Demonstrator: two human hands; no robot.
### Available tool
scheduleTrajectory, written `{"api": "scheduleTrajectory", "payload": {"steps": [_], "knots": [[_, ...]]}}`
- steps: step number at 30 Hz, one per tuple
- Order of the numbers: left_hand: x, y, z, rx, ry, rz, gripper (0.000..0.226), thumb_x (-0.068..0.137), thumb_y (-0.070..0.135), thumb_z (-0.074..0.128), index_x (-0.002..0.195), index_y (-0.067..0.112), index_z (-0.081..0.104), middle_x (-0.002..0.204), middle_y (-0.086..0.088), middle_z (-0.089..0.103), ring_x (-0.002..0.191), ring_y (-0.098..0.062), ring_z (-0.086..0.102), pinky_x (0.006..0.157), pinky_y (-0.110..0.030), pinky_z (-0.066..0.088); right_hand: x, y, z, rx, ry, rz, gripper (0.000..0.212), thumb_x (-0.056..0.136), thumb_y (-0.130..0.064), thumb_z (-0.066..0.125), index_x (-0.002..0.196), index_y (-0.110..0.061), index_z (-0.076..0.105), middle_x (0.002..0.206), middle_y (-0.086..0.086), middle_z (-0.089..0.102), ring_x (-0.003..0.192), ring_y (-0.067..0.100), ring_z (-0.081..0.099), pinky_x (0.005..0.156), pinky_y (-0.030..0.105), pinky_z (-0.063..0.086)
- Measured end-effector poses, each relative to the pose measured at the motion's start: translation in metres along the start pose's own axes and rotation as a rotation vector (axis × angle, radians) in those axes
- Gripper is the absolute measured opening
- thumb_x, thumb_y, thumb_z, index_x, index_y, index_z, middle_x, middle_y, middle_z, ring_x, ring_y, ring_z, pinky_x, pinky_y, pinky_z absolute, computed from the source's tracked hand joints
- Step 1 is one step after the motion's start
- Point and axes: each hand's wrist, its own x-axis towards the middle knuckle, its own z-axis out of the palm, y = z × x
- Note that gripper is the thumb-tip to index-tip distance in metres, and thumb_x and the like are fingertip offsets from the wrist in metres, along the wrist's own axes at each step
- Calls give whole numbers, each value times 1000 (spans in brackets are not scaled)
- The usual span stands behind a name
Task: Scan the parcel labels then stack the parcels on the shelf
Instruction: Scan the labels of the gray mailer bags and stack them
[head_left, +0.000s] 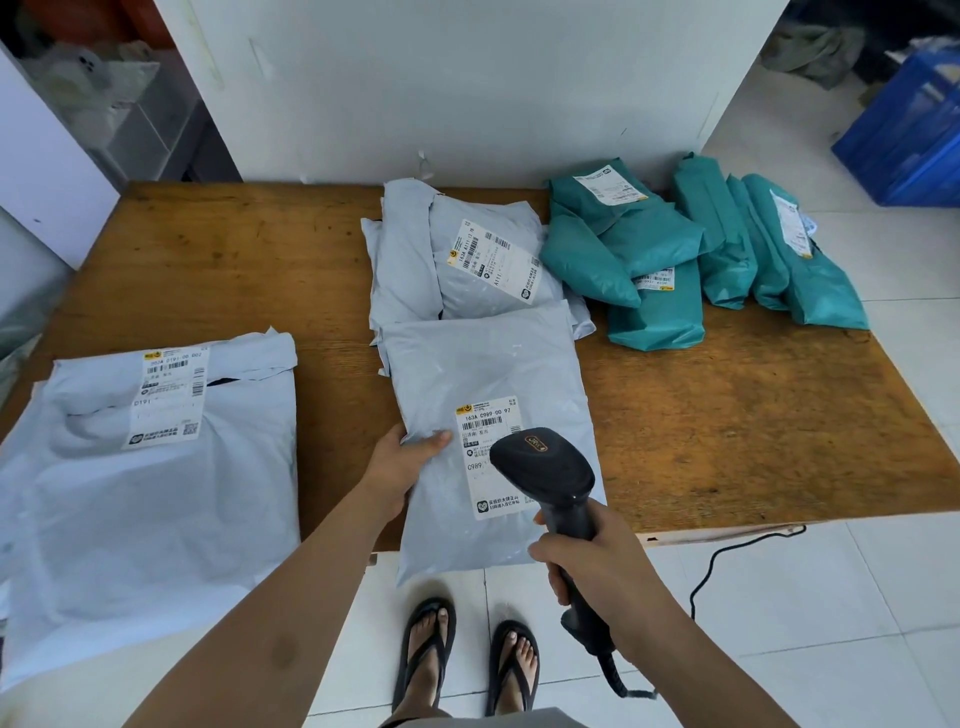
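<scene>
A grey poly-bag parcel (467, 374) lies at the table's front edge, hanging partly over it, with a white label (491, 452) facing up. My left hand (402, 462) grips this parcel's left edge, thumb on top. My right hand (592, 561) holds a black barcode scanner (545, 467) by its handle, its head hovering over the label's right side. More grey parcels (467, 260) are stacked behind it. A large grey parcel (145, 467) rests at the left. Several teal parcels (675, 244) are piled at the back right.
The wooden table (753, 415) has bare surface at its right front and back left. The scanner's black cable (711, 566) hangs off the front right edge. A blue crate (904, 135) stands on the tiled floor at the far right. A white wall panel stands behind the table.
</scene>
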Motion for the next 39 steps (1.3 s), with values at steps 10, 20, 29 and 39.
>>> {"api": "scheduleTrajectory", "payload": {"steps": [10,20,29,39], "knots": [[-71,63,-11,140,-75,359,34,75,2,75,104,15,64,97,-8,72,92,-28,66,82,-41,53,17,-26,0,98,320,-192,12,78,2,62,72,2,52,45,11,47,39,22,39,47,31,36],[-159,148,-212,206,295,434,29,89,10,60,117,2,64,111,-17,69,88,-25,70,86,-38,55,28,-51,34,89,210,-193,17,81,-1,64,73,-7,50,53,16,47,48,25,42,52,36,37],[-75,85,-254,1086,970,75,48,91,7,48,135,3,32,134,-30,38,124,-49,38,100,-56,35,38,-62,58,16,156,-204,12,81,0,65,89,1,56,62,20,51,52,26,44,55,33,38],[0,114,-173,1373,711,16,87,90,67,17,150,7,-5,158,-23,-2,145,-43,1,111,-65,9,44,-65,54,65,182,-232,12,80,-2,67,83,-7,57,59,17,51,51,25,46,53,34,41]]}}
